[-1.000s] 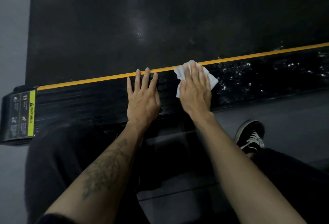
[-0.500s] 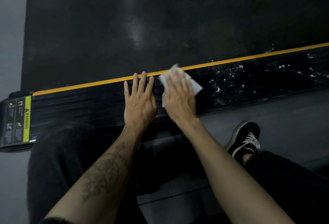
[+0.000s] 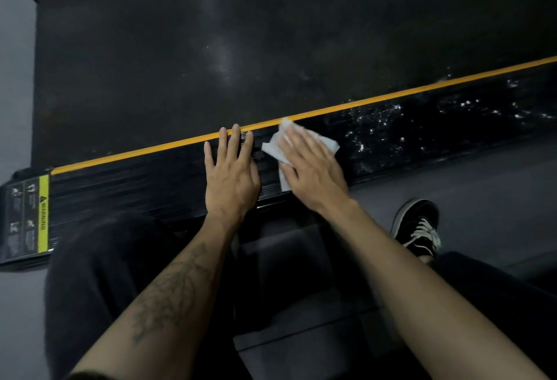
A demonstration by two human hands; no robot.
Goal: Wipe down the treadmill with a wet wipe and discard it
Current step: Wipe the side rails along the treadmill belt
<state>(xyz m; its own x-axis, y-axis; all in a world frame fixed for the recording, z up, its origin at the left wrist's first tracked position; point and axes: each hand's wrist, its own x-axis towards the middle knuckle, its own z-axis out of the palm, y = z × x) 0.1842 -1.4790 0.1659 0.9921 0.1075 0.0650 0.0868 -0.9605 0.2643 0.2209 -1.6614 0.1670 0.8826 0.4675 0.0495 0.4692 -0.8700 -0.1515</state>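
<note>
The right hand (image 3: 310, 168) lies flat, fingers extended, pressing the wet wipe (image 3: 327, 143) onto the treadmill (image 3: 120, 180) side rail. The left hand (image 3: 230, 176) rests beside it, released, fingers straight, bracing on the same rail. Judged progress: wiping is under way. Bright droplets mark the rail to the right; the section toward the warning label (image 3: 42, 213) looks unwiped, and discarding is not yet done. A black shoe (image 3: 417, 225) stands on the floor, clear of the rail.

Dim, grainy view; glare on the belt (image 3: 223, 60), edges bowed.
</note>
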